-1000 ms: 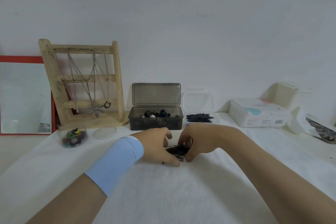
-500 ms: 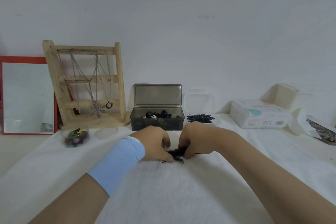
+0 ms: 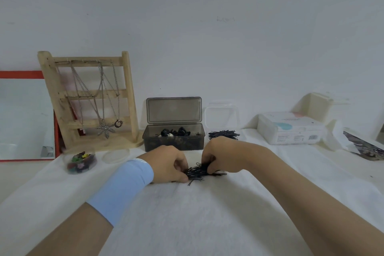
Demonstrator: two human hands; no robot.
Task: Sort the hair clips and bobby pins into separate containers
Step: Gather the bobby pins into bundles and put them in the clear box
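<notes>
A small black bunch of bobby pins (image 3: 197, 172) lies on the white cloth (image 3: 187, 224) between the two hands. The left hand (image 3: 166, 164) curls its fingertips against the bunch's left edge; the right hand (image 3: 220, 156) pinches the bunch's right end, fingers closed on the pins. Just beyond the left hand stands the open dark box (image 3: 173, 137) with black clips; just beyond the right hand a clear container (image 3: 223, 134) holds more pins.
</notes>
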